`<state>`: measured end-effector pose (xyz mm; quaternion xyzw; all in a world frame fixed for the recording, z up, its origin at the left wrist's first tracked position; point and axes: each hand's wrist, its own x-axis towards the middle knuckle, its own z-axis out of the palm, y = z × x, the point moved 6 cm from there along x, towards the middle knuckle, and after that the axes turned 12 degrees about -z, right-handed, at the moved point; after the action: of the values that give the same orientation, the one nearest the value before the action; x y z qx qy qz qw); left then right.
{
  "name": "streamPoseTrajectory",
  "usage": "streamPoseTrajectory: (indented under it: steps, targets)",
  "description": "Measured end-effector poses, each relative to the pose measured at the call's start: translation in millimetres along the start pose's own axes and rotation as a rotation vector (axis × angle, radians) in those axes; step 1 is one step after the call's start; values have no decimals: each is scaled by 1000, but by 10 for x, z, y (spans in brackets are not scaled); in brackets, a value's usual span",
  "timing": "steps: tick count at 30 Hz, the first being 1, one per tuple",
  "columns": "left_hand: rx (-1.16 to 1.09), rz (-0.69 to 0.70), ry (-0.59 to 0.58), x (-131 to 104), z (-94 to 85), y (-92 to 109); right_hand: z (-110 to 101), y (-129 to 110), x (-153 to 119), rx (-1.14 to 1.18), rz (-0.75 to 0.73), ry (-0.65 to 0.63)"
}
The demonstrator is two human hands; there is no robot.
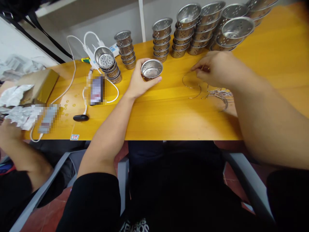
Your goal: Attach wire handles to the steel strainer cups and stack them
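My left hand [139, 83] is wrapped round a small perforated metal cup [152, 70], its mouth tilted toward me over the table. Farther right, my right hand [213, 68] is closed in a pinch on a thin curved metal wire [193, 87], which hangs down in a wavy bend from the fingertips. Just below that hand lies a loose bundle of similar bent wires [220, 95], partly hidden by my right forearm.
Stacks of perforated metal cups [161, 40] line the table's back; another stack [105, 59] stands left. White cables, a phone [96, 91], a second phone [49, 118] and a black object [80, 118] lie left. Beside a cardboard box [43, 85] is another person's arm [24, 149].
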<state>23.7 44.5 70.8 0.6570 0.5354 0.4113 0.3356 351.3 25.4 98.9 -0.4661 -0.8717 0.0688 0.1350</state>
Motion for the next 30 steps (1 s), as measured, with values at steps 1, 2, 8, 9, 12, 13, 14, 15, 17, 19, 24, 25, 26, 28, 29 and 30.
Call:
streamPoseTrajectory:
  steps: [1,2,8,9,12,13,14,15,17,19,24,25,26,28,29,30]
  targets:
    - [4,0,3,-8,-8,15,-21,16,-11,0,20,25]
    - [8,2,9,-13,-17,28,-46,20,-20,12,37,63]
    - [44,56,40,6,-29,15,-90,-113,-37,560,74,514]
    - [35,92,28,8,-18,7,-59,-161,-26,627,60,552]
    - [-28,212,-20,-12,31,-4,54,-310,18,701,10,553]
    - [-42,209,-49,-21,66,-17,88,-343,30,707,4,538]
    - [-48,179,-91,-33,116,-34,117,-367,41,706,2,520]
    - [-51,132,-145,-50,181,-50,138,-383,51,702,2,503]
    - [-60,53,-280,-119,342,-48,158,-394,67,695,9,489]
    - [-84,41,-399,-213,494,8,164,-396,80,709,23,489]
    - [-95,39,-408,-281,605,78,196,-443,88,713,59,418]
    - [-93,39,-378,-264,580,73,207,-457,84,701,61,391]
    - [-88,43,-347,-244,549,66,217,-471,80,689,57,365]
    - [-66,62,-299,-212,485,59,246,-503,74,672,31,304]
    - [-51,73,-285,-203,461,59,267,-519,73,664,14,268]
    - [-36,81,-279,-202,447,63,290,-534,74,658,-2,232]
